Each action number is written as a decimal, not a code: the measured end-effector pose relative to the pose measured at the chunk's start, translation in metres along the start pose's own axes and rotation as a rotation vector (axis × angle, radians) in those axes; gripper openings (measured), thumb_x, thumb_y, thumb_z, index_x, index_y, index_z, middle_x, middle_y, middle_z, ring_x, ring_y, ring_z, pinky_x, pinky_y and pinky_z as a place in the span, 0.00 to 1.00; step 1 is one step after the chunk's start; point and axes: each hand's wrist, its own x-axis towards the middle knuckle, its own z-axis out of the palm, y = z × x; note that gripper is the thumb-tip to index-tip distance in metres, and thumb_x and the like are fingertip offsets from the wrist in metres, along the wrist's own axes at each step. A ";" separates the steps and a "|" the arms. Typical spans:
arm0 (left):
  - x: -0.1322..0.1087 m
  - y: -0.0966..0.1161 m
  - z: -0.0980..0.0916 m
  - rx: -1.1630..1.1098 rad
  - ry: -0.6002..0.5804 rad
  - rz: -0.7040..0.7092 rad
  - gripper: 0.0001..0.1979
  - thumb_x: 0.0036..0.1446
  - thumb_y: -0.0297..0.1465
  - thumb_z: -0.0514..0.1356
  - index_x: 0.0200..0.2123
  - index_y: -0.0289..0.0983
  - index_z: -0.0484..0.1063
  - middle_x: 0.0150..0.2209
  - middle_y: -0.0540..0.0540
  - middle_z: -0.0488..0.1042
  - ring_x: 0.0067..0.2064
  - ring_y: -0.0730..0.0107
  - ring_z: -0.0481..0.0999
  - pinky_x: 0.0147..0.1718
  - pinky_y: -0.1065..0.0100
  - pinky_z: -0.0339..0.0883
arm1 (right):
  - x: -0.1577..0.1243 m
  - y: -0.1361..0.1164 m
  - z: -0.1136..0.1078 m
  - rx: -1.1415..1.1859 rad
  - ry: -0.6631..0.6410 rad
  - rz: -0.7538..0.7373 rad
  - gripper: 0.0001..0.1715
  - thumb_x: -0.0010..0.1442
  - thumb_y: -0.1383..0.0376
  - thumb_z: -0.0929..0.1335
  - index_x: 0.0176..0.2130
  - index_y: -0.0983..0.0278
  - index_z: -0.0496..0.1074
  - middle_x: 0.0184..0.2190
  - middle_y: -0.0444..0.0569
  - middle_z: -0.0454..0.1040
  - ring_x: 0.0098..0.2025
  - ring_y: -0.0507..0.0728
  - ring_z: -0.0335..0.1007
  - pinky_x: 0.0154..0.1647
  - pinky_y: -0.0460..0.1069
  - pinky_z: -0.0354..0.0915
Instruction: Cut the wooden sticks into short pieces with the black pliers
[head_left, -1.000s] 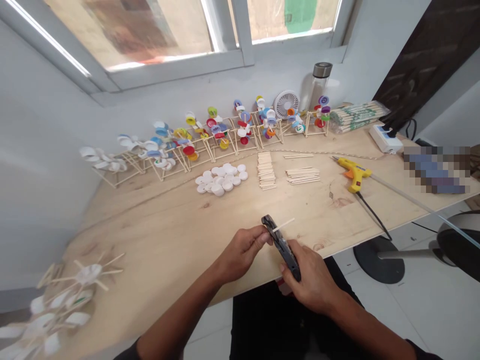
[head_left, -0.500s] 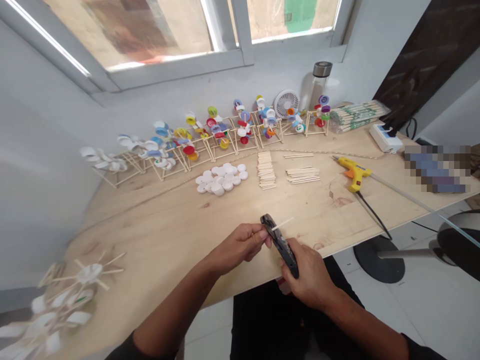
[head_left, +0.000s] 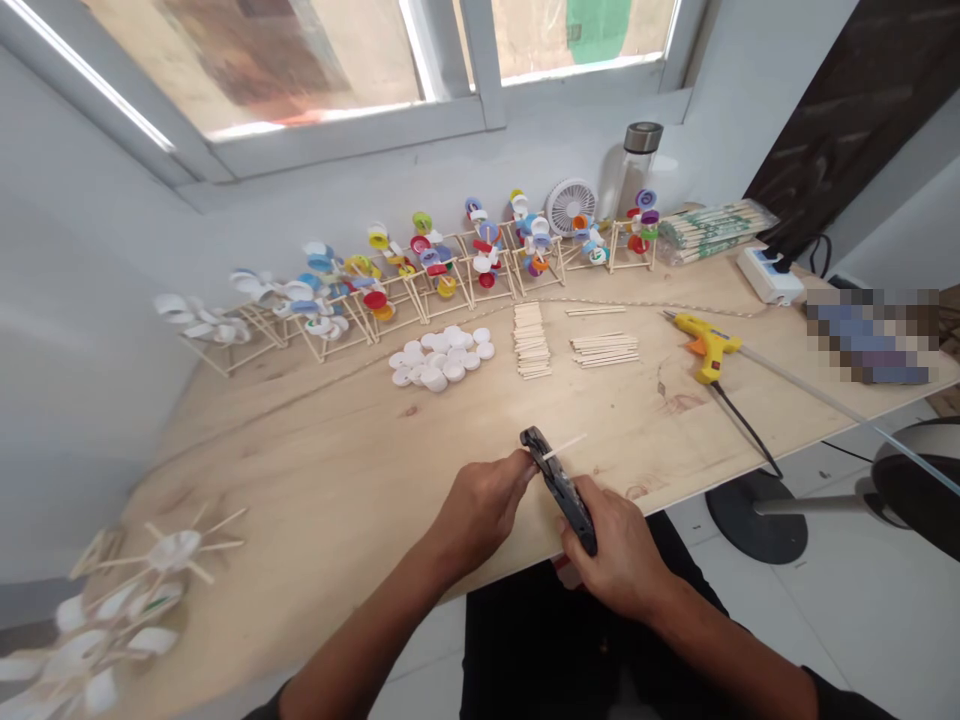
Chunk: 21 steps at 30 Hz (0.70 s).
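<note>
1. While the right hand (head_left: 619, 550) wraps closed around the grips of the black-handled pliers (head_left: 561, 490), the tool hangs just above the front edge of the plywood table (head_left: 337, 450). Its long axis slants from lower right to upper left, with the nose pointing away from the person.
2. The left hand (head_left: 480, 510) comes in from the left, its fingers curled together and pressed against the head of the pliers. Whether they pinch anything else there, I can't tell.
3. A pale wooden stick (head_left: 564, 447) juts from the head of the pliers, pointing up and to the right, well off the tool's own line.
4. Off to the left near the table's front corner lies a blurred stick-and-white-cap wheel (head_left: 172, 550).
5. Farther on are a heap of white bottle caps (head_left: 440, 358), two stacks of craft sticks (head_left: 529, 340) (head_left: 604, 348), and a yellow glue gun (head_left: 706, 345) lying to the right.
6. Against the wall runs a row of bottle-cap models on stick frames (head_left: 405, 280), with a small white fan (head_left: 571, 206), a glass bottle (head_left: 639, 170) and a bagged bundle of sticks (head_left: 716, 232) at its right end.
</note>
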 end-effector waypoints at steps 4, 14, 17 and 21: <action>0.006 0.001 -0.013 -0.327 -0.172 -0.110 0.12 0.60 0.31 0.44 0.29 0.35 0.64 0.23 0.52 0.65 0.25 0.77 0.65 0.26 0.75 0.59 | -0.001 0.000 -0.002 0.015 -0.015 -0.015 0.08 0.53 0.68 0.61 0.36 0.64 0.62 0.27 0.46 0.68 0.30 0.55 0.64 0.30 0.47 0.55; 0.015 -0.006 -0.019 -0.699 -0.320 -0.293 0.18 0.58 0.39 0.47 0.28 0.33 0.67 0.16 0.55 0.55 0.20 0.79 0.56 0.19 0.76 0.54 | 0.004 0.002 0.000 0.046 0.010 -0.050 0.06 0.51 0.69 0.61 0.33 0.63 0.61 0.26 0.44 0.67 0.28 0.54 0.62 0.29 0.47 0.54; 0.018 -0.007 -0.019 -0.703 -0.311 -0.299 0.17 0.58 0.39 0.47 0.27 0.32 0.68 0.16 0.55 0.56 0.21 0.78 0.58 0.21 0.76 0.56 | 0.007 0.002 0.000 0.057 0.019 -0.048 0.05 0.50 0.69 0.61 0.32 0.63 0.61 0.25 0.44 0.66 0.27 0.54 0.62 0.28 0.46 0.54; 0.021 -0.011 -0.019 -0.665 -0.299 -0.261 0.16 0.59 0.36 0.47 0.27 0.33 0.67 0.22 0.51 0.64 0.27 0.75 0.64 0.28 0.74 0.60 | 0.010 0.002 0.003 0.055 0.015 -0.022 0.06 0.49 0.69 0.61 0.32 0.63 0.62 0.24 0.44 0.67 0.27 0.54 0.62 0.28 0.46 0.55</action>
